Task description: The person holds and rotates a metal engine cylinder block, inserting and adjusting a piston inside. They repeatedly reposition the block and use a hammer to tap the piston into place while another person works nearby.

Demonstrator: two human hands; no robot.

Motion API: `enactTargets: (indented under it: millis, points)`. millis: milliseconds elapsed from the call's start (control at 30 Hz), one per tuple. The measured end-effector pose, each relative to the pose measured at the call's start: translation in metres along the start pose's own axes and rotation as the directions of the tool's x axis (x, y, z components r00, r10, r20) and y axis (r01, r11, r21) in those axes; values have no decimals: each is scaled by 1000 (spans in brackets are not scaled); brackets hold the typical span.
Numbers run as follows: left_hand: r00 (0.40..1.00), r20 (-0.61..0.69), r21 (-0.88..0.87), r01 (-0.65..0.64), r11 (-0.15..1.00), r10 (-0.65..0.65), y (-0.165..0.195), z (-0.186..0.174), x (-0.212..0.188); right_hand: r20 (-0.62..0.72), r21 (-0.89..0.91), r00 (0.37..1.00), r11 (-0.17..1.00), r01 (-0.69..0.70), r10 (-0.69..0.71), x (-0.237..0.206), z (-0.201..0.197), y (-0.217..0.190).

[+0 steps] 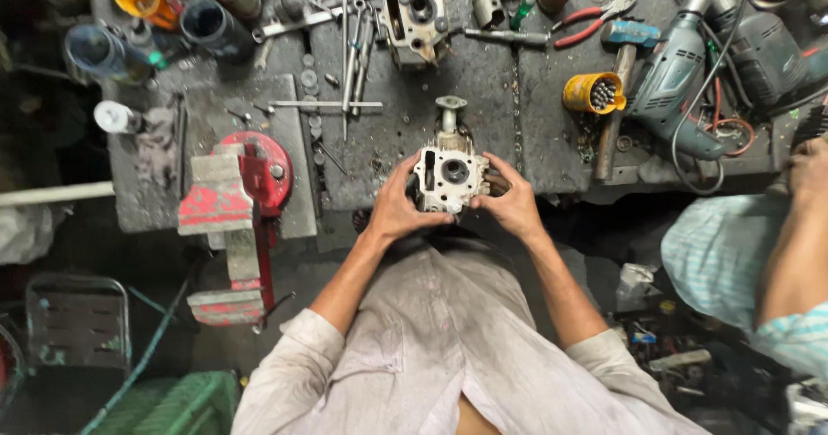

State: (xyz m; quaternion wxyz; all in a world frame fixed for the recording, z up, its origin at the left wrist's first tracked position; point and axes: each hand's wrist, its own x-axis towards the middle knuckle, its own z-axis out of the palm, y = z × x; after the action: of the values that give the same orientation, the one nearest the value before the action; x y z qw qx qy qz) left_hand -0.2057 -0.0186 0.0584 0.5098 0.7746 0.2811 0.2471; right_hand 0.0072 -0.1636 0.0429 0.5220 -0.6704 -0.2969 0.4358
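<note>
A pale metal engine cylinder head (pixel 448 175) with a round bore in its face and a short flanged pipe at its top rests at the near edge of the grimy workbench (pixel 483 81). My left hand (pixel 395 206) grips its left side, fingers curled over the top corner. My right hand (pixel 511 202) grips its right side. Both forearms come up from my grey shirt at the bottom.
A red bench vise (pixel 237 202) is bolted at the left edge. A second cylinder head (pixel 416 17), loose wrenches, a hammer (pixel 623 73), a yellow cup of bits (pixel 593 93), red pliers and an electric drill (pixel 677 81) lie behind. Another person's arm (pixel 798 237) is at right.
</note>
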Motion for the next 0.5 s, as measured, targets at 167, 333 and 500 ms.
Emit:
enactTargets:
  millis: [167,333,500]
  points:
    - [1000,-10,165,22,986,-21,9,13,7,66,-9,997,999,43,-43,6,-16,-5]
    - [998,-56,177,0,984,10,11,13,8,64,-196,997,980,-25,38,13,-16,-20]
    - [1000,0,206,-4,979,5,14,14,9,78,-295,997,955,24,-1,11,-21,-31]
